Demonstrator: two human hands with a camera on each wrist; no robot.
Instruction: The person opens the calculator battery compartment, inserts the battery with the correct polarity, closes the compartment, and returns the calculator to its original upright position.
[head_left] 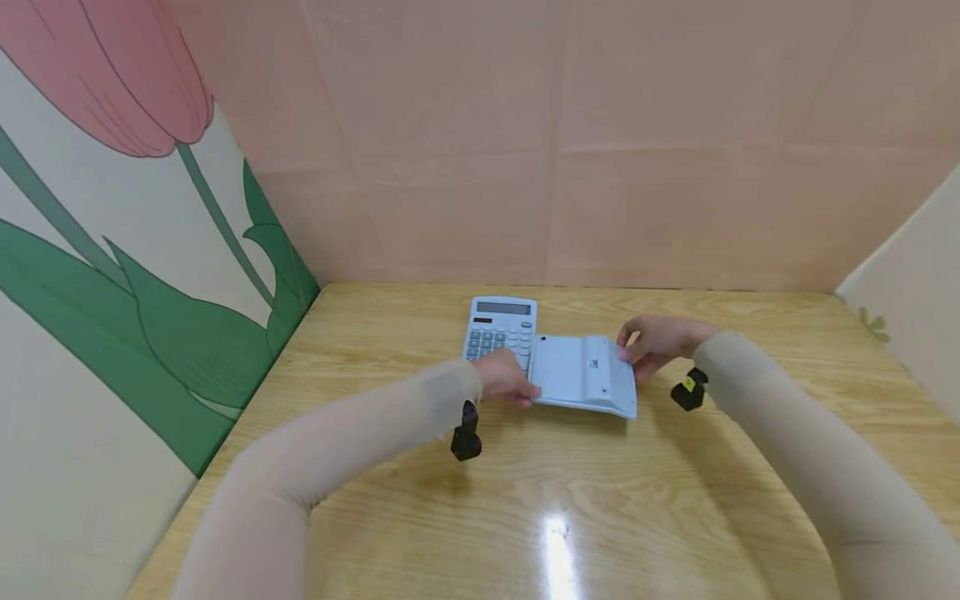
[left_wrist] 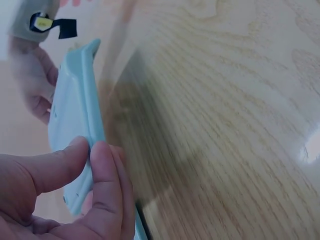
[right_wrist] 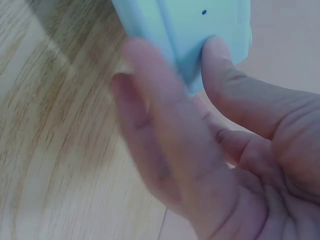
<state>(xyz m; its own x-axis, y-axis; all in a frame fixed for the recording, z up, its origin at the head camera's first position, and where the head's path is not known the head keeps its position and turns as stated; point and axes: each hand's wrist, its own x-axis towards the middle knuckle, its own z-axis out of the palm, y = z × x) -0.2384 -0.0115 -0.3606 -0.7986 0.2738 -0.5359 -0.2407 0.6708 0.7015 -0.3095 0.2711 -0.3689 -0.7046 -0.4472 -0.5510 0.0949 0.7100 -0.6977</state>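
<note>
A light blue calculator is tilted above the table with its back facing up, showing a raised ridge and screw holes. My left hand pinches its near left edge, the thumb on the back and the fingers curled beneath. At the opposite end, my right hand holds the edge, with the thumb pressed on the back. Other fingers of that hand look blurred in the right wrist view. Beside it on the left, a second light blue calculator lies face up, its lower keys hidden behind my left hand.
The wooden table runs back to a pink-covered wall. A panel with a painted tulip stands along the left, and a pale panel along the right. Black wrist cameras hang below both sleeves.
</note>
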